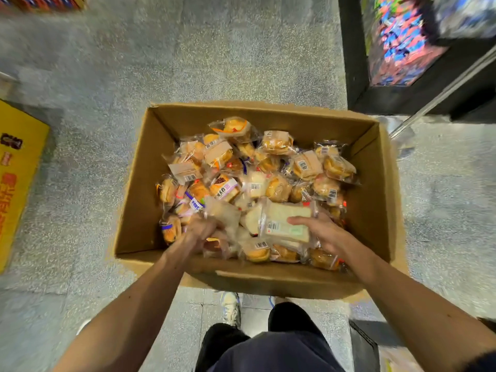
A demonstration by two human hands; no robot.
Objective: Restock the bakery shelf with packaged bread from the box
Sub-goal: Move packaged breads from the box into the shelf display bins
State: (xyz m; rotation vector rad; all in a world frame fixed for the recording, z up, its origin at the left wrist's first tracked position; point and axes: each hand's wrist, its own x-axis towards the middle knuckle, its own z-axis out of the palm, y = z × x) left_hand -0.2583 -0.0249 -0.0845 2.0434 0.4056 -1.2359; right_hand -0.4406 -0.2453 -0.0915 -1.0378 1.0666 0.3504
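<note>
While pick-up step in hand: right hand (326, 234), lower centre, thumb and fingers pinching sliced-bread packet (284, 221) inside box (139, 183); left hand (198, 232) blurred, fingers cannot tell. Next: lift packet clear.

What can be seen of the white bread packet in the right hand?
The white bread packet is a clear plastic wrapper with pale square slices inside. Its face carries a barcode label and a pale green mark. It lies tilted at the near right of the cardboard box, above other bread packets. The right hand grips its right end, thumb on top.
</note>
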